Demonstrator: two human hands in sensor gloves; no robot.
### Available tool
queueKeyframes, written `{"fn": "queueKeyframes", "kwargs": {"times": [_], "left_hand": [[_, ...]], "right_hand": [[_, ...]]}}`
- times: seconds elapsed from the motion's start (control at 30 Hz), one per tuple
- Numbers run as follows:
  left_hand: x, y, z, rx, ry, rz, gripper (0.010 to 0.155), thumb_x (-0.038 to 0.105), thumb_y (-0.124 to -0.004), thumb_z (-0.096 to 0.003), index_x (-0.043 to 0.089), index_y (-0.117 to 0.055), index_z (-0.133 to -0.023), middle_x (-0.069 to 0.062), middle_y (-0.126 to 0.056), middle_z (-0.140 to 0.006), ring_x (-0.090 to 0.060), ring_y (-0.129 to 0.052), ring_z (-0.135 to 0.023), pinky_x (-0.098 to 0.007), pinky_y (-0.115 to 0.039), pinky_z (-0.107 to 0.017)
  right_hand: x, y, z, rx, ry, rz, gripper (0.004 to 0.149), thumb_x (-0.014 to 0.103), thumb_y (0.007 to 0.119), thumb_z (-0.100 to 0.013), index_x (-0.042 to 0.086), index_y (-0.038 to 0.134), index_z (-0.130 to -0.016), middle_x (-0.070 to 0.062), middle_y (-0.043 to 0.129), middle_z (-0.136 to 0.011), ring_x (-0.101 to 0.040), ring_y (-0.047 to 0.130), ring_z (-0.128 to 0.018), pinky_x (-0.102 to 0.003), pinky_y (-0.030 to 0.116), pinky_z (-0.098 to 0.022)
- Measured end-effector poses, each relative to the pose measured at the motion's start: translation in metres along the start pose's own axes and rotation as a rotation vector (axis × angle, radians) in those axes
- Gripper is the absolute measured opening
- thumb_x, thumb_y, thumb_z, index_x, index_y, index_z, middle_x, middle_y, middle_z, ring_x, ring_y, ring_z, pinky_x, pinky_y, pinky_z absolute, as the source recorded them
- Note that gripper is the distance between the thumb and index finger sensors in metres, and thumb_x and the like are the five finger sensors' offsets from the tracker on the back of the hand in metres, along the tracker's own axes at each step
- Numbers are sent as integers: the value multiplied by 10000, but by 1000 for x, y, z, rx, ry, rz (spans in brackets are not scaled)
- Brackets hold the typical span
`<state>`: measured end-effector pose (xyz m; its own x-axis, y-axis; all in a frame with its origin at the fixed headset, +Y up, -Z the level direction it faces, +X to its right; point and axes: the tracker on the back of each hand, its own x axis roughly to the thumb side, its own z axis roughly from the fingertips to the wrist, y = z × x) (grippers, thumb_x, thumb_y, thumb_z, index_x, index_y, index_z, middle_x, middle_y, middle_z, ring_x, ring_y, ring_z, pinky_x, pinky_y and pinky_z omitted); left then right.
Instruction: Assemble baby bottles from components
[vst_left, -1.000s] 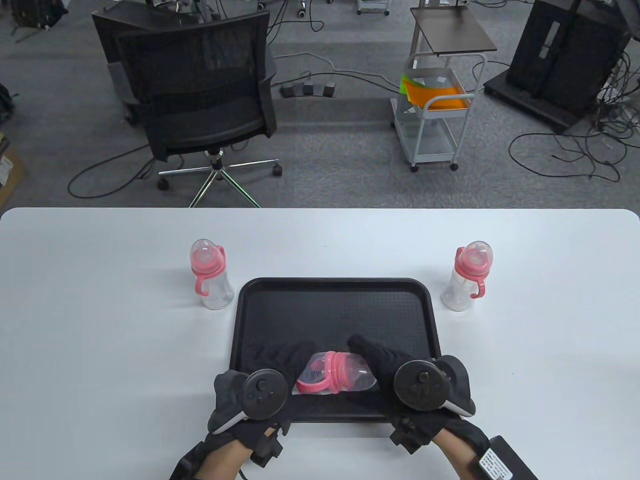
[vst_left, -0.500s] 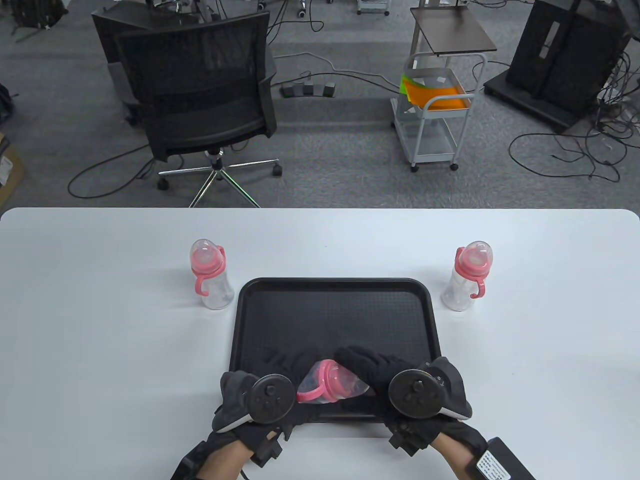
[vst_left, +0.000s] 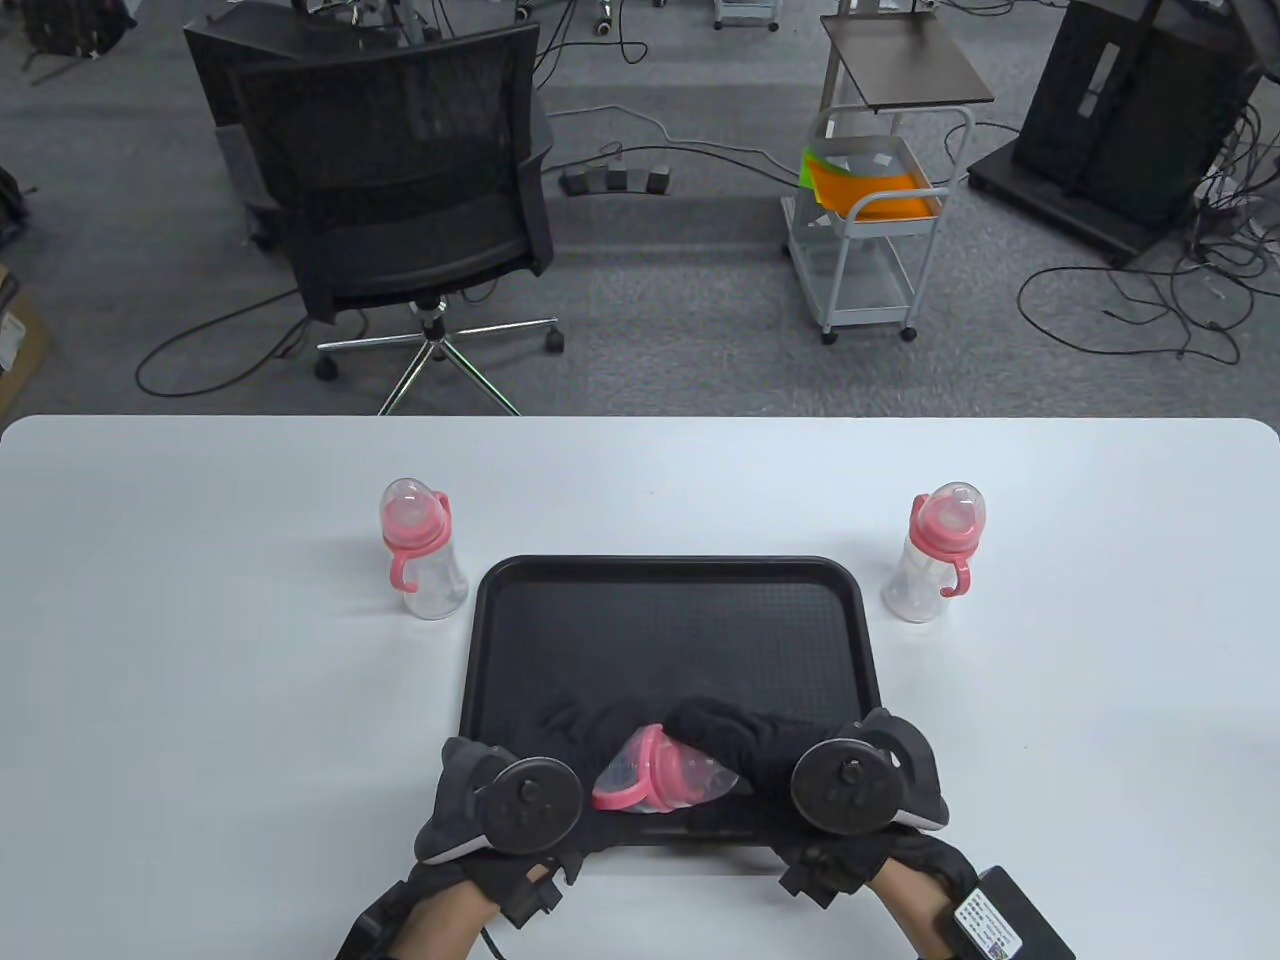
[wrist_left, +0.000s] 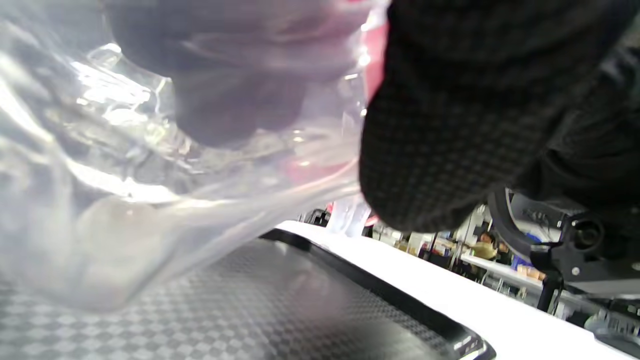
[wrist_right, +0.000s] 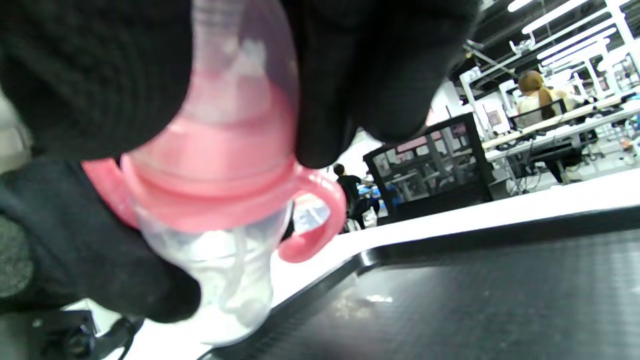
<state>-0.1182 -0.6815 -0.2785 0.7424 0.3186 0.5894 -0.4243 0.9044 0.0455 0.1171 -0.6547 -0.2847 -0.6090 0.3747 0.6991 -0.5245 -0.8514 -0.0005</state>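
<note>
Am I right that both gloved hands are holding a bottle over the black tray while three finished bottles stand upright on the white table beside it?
Not quite: the table view shows two finished bottles standing on the white table, not three, one left of the black tray at and one right of it at. The rest holds: the left hand and right hand hold the bottle over the tray.

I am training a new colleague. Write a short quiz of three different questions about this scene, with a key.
1. True or false: both hands grip the same bottle.
2. How many bottles stand upright on the white table outside the tray?
3. The right hand holds which end? A) the capped end B) the clear base

Key: 1 true: the left hand grips the clear body. 2 two: one bottle left, one bottle right. 3 A.
</note>
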Motion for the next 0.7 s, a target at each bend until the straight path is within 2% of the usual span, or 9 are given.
{"fn": "queueKeyframes", "kwargs": {"times": [0.03, 0.1, 0.17, 0.2, 0.23, 0.4, 0.53, 0.6, 0.7], "left_hand": [[2, -1, -1, -56, 13, -15, 1036, 524, -1166, -272, 192, -611, -1081, -88, -817, -1031, -327, -975, -915, -585, -650, -800], [5, -1, 2, 44, 9, -65, 1042, 533, -1168, -242, 232, -610, -1068, -63, -846, -1002, -304, -1003, -885, -581, -667, -790], [8, -1, 2, -26, 33, -62, 1130, 615, -1129, -264, 301, -451, -1112, -54, -821, -1016, -332, -971, -908, -641, -646, -773], [9, 0, 3, 13, 31, -72, 1078, 638, -1124, -252, 308, -542, -1098, -101, -847, -999, -360, -968, -899, -669, -645, -753], [11, 1, 1, -5, 45, -101, 1053, 662, -1109, -256, 297, -580, -1090, -98, -849, -1000, -360, -966, -899, -672, -648, -750], [14, 11, 7, 33, 47, -100, 1049, 690, -1088, -266, 205, -618, -1068, -98, -815, -1024, -385, -959, -903, -665, -678, -735], [9, 27, 11, 119, 46, -70, 1034, 692, -1098, -261, 217, -638, -1056, -51, -824, -1018, -380, -992, -869, -633, -730, -729], [-3, 39, 14, 180, 119, 1, 1032, 690, -1095, -265, 218, -631, -1057, -81, -817, -1019, -387, -993, -864, -629, -741, -724], [-36, 60, 27, 327, 284, 170, 1040, 681, -1098, -278, 207, -615, -1068, -94, -795, -1033, -413, -972, -875, -638, -725, -731]], "right_hand": [[1, 3, 0, 19, 9, -28, 826, 481, 931, -268, 268, 627, -1006, -68, 793, -976, -230, 1000, -777, -375, 924, -547], [5, 1, 1, -27, 0, 13, 838, 481, 949, -271, 272, 612, -1009, -71, 779, -984, -243, 985, -784, -387, 913, -539], [12, 3, -1, 26, 2, 18, 862, 450, 947, -292, 196, 574, -1026, -143, 751, -983, -309, 962, -772, -431, 892, -508], [14, 4, 0, 20, 5, 40, 863, 441, 954, -296, 193, 570, -1028, -137, 740, -990, -319, 955, -773, -431, 891, -497], [21, 6, -2, -1, -9, 118, 866, 447, 953, -294, 198, 568, -1029, -124, 737, -993, -317, 958, -766, -423, 894, -484], [43, 10, 0, -89, -41, 152, 895, 418, 974, -305, 174, 527, -1041, -142, 702, -999, -363, 929, -754, -403, 882, -499], [39, 3, -1, -122, -35, 17, 959, 446, 943, -328, 177, 405, -1075, -132, 596, -1055, -349, 887, -839, -416, 866, -576], [31, -2, 0, -155, 26, -79, 974, 487, 884, -358, 159, 322, -1083, -164, 496, -1081, -359, 810, -890, -454, 821, -594], [11, -14, 4, -235, 129, -57, 928, 525, 835, -380, 172, 346, -1086, -153, 520, -1076, -350, 805, -896, -455, 817, -593]]}}
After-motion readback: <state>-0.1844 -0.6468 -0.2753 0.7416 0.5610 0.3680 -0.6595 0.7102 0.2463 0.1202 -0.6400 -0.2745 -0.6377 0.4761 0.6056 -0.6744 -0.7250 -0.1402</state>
